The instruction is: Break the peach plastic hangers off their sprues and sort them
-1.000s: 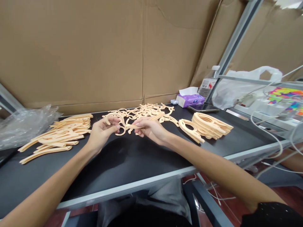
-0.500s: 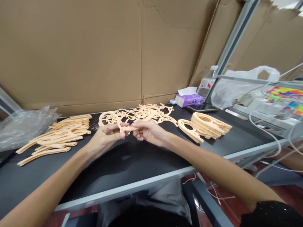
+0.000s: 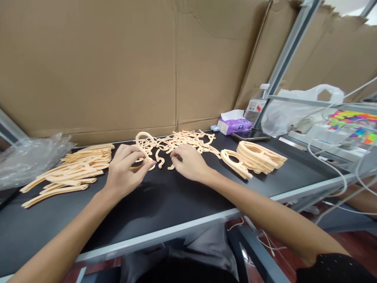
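My left hand (image 3: 125,167) is closed, thumb and fingers pinching a cream-coloured looped plastic piece (image 3: 144,142) whose rounded loop stands up above the fingertips. My right hand (image 3: 190,162) hovers low over the black tabletop, its fingers bent and slightly apart with nothing visible between them. Just by its fingertips lies a short cream piece (image 3: 171,167), partly hidden by the hand. A small S-shaped piece (image 3: 160,159) rests between my two hands. Behind them spreads a loose heap of curved cream pieces (image 3: 188,137).
Long cream arm-like pieces (image 3: 79,165) are piled at left, beside a crumpled clear plastic bag (image 3: 35,157). At right are stacked oval-ended pieces (image 3: 259,155), a phone (image 3: 250,135), a purple tissue pack (image 3: 235,125) and a bottle (image 3: 256,106). Cardboard (image 3: 118,70) walls the back.
My right hand has let go of the piece that both hands were on and moved slightly right. My left hand has drawn back left, turning the looped piece upright.
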### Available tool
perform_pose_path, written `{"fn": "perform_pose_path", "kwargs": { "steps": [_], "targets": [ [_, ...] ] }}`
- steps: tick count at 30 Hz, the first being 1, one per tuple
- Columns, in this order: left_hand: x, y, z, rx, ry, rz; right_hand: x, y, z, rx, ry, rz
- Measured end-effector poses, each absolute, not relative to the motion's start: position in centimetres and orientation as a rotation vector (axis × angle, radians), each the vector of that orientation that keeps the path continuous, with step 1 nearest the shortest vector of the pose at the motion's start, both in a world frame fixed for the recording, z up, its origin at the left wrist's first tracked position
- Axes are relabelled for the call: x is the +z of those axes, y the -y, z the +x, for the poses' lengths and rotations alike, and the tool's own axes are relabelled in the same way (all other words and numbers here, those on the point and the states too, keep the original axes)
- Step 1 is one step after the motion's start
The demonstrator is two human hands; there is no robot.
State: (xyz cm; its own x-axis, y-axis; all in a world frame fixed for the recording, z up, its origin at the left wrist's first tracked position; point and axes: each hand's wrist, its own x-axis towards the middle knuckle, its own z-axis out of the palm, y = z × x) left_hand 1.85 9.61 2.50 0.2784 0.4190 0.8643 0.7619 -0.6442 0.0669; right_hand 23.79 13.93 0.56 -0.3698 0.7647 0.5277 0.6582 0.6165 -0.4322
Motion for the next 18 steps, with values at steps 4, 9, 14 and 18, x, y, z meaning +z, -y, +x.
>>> {"fn": "perform_pose_path", "kwargs": {
  "steps": [4,9,14,18],
  "targets": [
    [1.9,-9.8,1.5,-1.24,1.281,-2.194,0.0,-13.5,23.4,0.118,2.296,-1.018],
    [1.6,-9.9,1.5,-1.143,1.55,-2.225,0.0,-12.7,23.2,0.044,2.487,-0.871],
    [2.0,-9.8,1.7,-1.081,1.677,-2.19,0.1,-12.2,23.0,-0.039,2.629,-0.837],
    [2.5,-9.9,1.4,-1.132,1.767,-2.106,0.2,-12.3,23.0,-0.021,2.618,-0.887]
  ]
}}
